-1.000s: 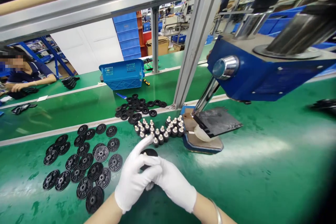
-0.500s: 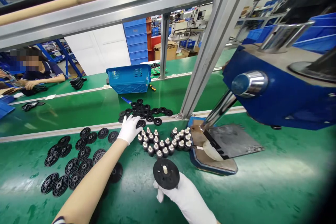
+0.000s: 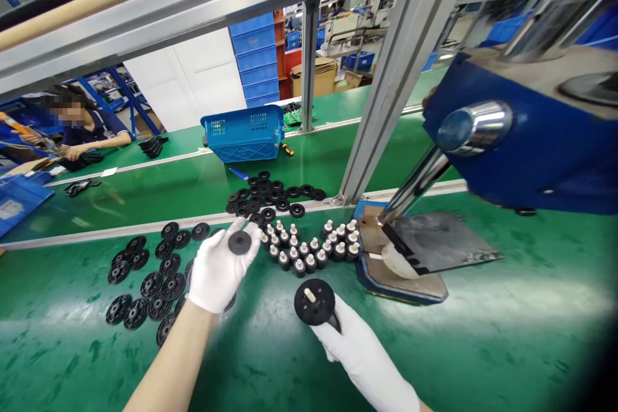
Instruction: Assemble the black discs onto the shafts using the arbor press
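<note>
My left hand (image 3: 217, 270), in a white glove, grips a small black disc (image 3: 239, 243) with a centre hole, held above the bench. In my gloved right hand (image 3: 355, 344) is a larger black wheel (image 3: 314, 302) with a pale shaft standing out of its middle; the fingers beneath it are partly hidden. Just beyond my hands, several black cylindrical parts (image 3: 300, 265) with white tips stand upright in rows. Many ribbed black wheels (image 3: 151, 284) lie to the left, some covered by my left arm. Past the metal rail, smaller black discs (image 3: 275, 187) are heaped.
A blue press (image 3: 521, 135) with its base (image 3: 405, 286) stands at the right. An upright aluminium post (image 3: 386, 77) rises behind the parts. Farther back are a blue basket (image 3: 244, 141), a blue pen-like tool (image 3: 238, 173) and a yellow-black screwdriver (image 3: 288, 149). A co-worker (image 3: 91, 125) sits at far left.
My left hand has come back from the disc heap toward me, now with a small black disc in its fingers. The wheel in my right hand has tilted slightly. The view has shifted a little.
</note>
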Demonstrator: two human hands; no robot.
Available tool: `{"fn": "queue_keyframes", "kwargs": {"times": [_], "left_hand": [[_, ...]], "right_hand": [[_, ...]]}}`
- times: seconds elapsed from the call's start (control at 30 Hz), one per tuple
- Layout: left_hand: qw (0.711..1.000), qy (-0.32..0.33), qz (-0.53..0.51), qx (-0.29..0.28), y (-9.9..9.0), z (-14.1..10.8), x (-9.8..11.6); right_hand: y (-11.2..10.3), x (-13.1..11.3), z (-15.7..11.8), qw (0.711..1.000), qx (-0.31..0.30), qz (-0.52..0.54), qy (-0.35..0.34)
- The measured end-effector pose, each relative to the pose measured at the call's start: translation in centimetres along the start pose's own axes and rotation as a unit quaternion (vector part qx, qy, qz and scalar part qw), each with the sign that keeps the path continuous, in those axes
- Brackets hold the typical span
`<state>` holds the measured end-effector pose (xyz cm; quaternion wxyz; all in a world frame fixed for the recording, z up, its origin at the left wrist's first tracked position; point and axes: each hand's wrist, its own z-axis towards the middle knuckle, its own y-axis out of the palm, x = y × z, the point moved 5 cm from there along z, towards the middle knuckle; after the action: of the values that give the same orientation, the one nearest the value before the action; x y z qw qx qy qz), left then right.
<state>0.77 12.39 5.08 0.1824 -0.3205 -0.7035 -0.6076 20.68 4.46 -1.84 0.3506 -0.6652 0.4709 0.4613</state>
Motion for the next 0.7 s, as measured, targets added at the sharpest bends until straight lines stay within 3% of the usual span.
{"fn": "queue_keyframes", "kwargs": {"times": [0.07, 0.13, 0.27, 0.53, 0.7], "left_hand": [[0.996, -0.021, -0.065, 0.050, -0.3, -1.8, -1.8], [0.995, -0.016, -0.064, 0.074, -0.6, -2.8, -3.5], [0.998, -0.026, -0.034, 0.051, -0.5, -3.7, -5.8], [0.992, -0.109, -0.070, 0.003, 0.5, -4.6, -7.9], [0.984, -0.131, -0.114, 0.050, 0.0, -5.0, -9.3]], "right_hand": [[0.6, -0.4, -0.6, 0.999, -0.020, 0.008, -0.032], [1.0, -0.7, -1.3, 0.998, -0.030, 0.012, -0.045], [1.1, -0.8, -2.3, 0.999, -0.003, -0.023, -0.029], [1.0, -0.4, -3.6, 0.997, 0.049, -0.040, -0.032], [1.2, -0.1, -3.9, 0.997, 0.056, -0.044, -0.043]]}}
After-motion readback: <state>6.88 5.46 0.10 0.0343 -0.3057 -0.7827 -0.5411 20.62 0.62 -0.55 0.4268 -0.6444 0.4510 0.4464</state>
